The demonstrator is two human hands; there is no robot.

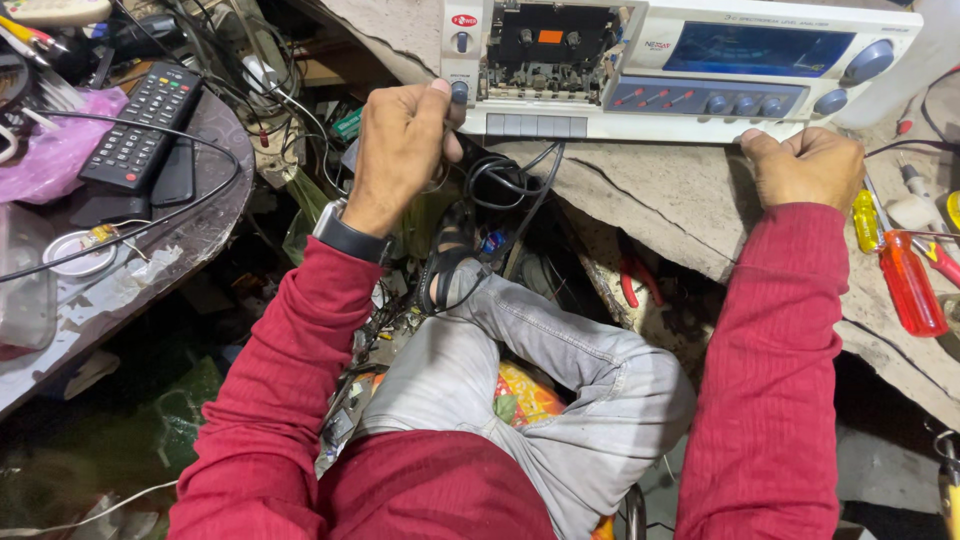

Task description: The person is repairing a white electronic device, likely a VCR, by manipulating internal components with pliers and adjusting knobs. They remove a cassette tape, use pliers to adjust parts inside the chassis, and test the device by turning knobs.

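**Hands at the front of a cassette deck**

The left hand (403, 140) is curled into a loose fist, its thumb pressed against a small round knob (459, 92) on the left end of the white cassette deck (680, 70); whether the fingers hold anything I cannot tell. A black coiled cable (497, 182) hangs just right of this hand, below the deck. The right hand (806, 166) is closed in a fist and rests on the cracked counter (650, 200) just beneath the deck's right end, holding nothing that shows. The deck sits at the far edge, its open tape bay facing near. Right of the right hand lie a red-handled screwdriver (912, 283) and a yellow one (865, 220). Far left, a black remote control (142, 125) lies on a round table (205, 215).
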